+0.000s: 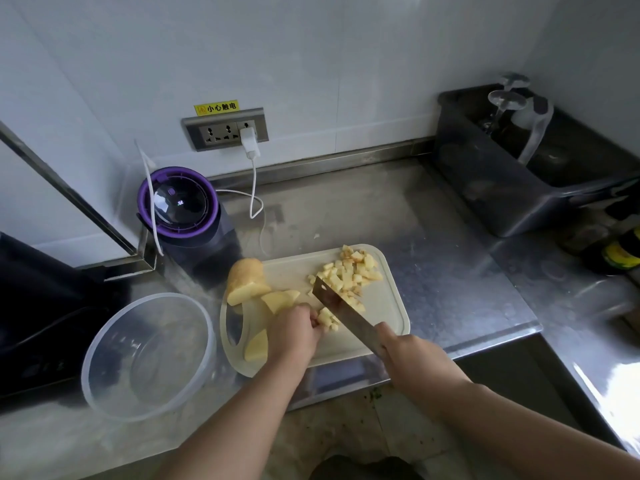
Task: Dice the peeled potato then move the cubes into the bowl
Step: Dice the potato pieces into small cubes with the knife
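On the pale cutting board [384,306] a heap of potato cubes [349,270] lies at the far right. A large potato chunk [244,280] sits at the board's far left corner, with a slice [278,301] beside it and another piece [257,346] near the handle hole. My left hand [294,332] is curled, holding down a small cluster of potato strips [327,318]. My right hand [403,351] grips the handle of a cleaver [341,306], whose blade stands right beside the strips. A clear plastic bowl [104,344] stands empty left of the board.
A purple-rimmed appliance [180,202] with a white cable stands behind the board. A dark cooktop [38,306] lies at the far left. A grey bin [512,174] with glassware is at the back right, and bottles [623,251] stand at the right edge.
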The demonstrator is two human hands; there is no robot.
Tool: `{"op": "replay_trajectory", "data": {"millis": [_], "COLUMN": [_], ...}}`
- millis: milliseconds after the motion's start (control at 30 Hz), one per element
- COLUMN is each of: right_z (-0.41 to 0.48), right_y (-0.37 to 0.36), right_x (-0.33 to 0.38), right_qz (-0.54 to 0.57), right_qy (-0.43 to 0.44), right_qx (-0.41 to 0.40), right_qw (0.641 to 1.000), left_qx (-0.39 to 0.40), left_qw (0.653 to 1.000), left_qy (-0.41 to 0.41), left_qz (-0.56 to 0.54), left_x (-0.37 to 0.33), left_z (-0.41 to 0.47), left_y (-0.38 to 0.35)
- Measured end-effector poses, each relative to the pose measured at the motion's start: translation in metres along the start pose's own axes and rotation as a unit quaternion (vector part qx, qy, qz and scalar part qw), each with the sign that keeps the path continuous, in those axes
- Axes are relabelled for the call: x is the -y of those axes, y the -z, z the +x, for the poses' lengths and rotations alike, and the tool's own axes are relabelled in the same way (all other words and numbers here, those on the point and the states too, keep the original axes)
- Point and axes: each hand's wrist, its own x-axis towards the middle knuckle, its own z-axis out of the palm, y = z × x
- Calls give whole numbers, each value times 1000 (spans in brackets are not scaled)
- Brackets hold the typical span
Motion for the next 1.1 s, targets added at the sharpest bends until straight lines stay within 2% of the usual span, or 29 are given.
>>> {"op": "replay_trajectory", "data": {"millis": [100, 267, 400, 533, 633, 900, 1100], "right_z": [0, 0, 6, 15, 16, 17, 11], "right_y": [1, -11, -10, -1, 2, 2, 2], "right_x": [-7, -7, -7, -13, -13, -18, -14], "right_qz": [-9, -46, -57, -79, -97, -55, -39], "right_qy": [18, 57, 45, 12, 19, 18, 8], "right_qx": [-7, 21, 42, 31, 18, 19, 15], "right_qw": [1000, 997, 997, 996, 995, 998, 999], "left_qx": [19, -18, -32, 37, 53, 81, 52], "left_qw": [994, 991, 996, 998, 992, 989, 997], "left_qy": [26, 28, 15, 20, 43, 56, -8], "left_qz": [-101, -130, -82, 48, 102, 107, 50], "left_x": [2, 34, 59, 70, 69, 65, 35], "left_z": [3, -2, -12, -17, -23, -21, -16], "left_y": [7, 43, 59, 52, 46, 39, 19]}}
